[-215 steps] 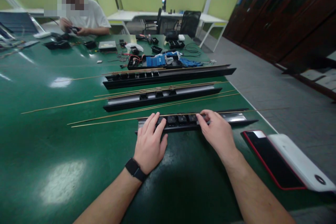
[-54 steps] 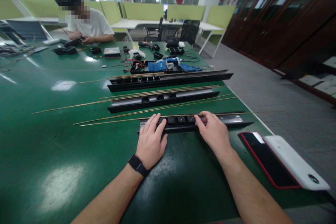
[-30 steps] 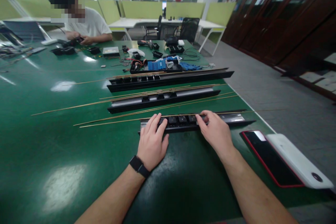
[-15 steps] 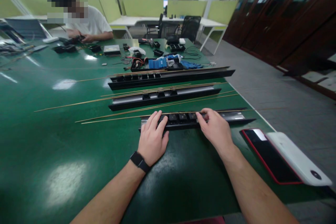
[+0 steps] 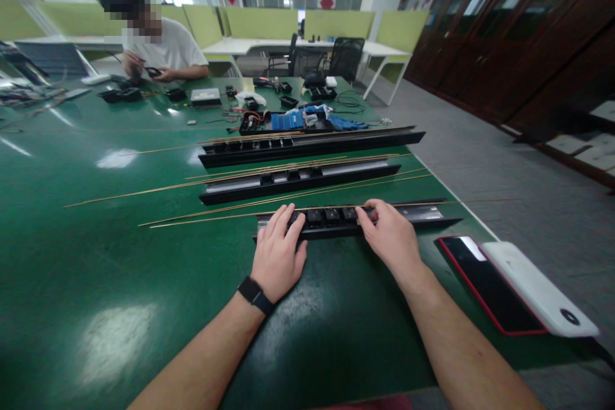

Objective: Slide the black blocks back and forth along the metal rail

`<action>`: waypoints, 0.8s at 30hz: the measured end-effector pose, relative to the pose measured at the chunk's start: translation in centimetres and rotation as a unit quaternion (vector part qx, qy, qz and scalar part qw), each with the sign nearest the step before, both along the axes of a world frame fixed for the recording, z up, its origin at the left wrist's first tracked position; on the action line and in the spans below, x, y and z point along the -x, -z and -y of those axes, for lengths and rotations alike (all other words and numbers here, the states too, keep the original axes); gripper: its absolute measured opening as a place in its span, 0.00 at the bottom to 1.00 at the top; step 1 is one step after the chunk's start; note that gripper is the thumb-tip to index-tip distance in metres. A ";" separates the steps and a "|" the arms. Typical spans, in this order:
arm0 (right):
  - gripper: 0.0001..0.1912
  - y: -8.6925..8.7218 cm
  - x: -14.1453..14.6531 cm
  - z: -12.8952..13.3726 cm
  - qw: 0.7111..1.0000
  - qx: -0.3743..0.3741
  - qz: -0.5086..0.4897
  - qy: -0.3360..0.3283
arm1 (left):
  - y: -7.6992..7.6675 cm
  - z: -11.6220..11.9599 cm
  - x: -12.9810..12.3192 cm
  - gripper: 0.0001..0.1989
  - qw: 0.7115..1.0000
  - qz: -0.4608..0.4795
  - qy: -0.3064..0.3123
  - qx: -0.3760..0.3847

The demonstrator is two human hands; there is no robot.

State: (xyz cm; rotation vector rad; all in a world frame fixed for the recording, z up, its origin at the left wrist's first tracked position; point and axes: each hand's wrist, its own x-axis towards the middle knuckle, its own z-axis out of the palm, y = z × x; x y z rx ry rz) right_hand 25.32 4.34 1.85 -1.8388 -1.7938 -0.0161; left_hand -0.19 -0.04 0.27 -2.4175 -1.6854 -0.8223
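Observation:
A long black channel (image 5: 423, 213) with a shiny inner face lies across the green table in front of me. In it sits a row of small black square blocks (image 5: 331, 215). My left hand (image 5: 277, 248), a dark watch on its wrist, lies over the channel's left end; its fingers curl over the leftmost block and the thumb rests at the near side. My right hand (image 5: 390, 230) is closed at the right end of the row, thumb and forefinger on the last block. Its other fingertips are partly hidden. A thin brass-coloured rod (image 5: 225, 215) runs along the channel's far edge.
Two more black channels (image 5: 307, 189) (image 5: 365, 139) lie beyond, with thin rods beside them. A red-edged phone (image 5: 490, 285) and a white device (image 5: 538, 288) are at right. Farther back are a box of blue parts (image 5: 288, 120) and a seated person (image 5: 166, 51) handling something dark.
The view has tilted up slightly. Both my hands keep nearly the same place on the channel and blocks. The person across the table has shifted their hands.

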 end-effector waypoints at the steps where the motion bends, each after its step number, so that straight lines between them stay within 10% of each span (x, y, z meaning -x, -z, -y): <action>1: 0.18 0.0 0.0 0.0 1.000 -0.003 0.000 -0.002 | 0.0 0.0 0.0 0.24 1.000 0.001 0.000 0.001; 24: 0.18 0.1 0.0 0.0 1.000 0.003 0.001 -0.003 | -0.1 0.1 -0.1 0.24 1.000 -0.001 0.000 0.009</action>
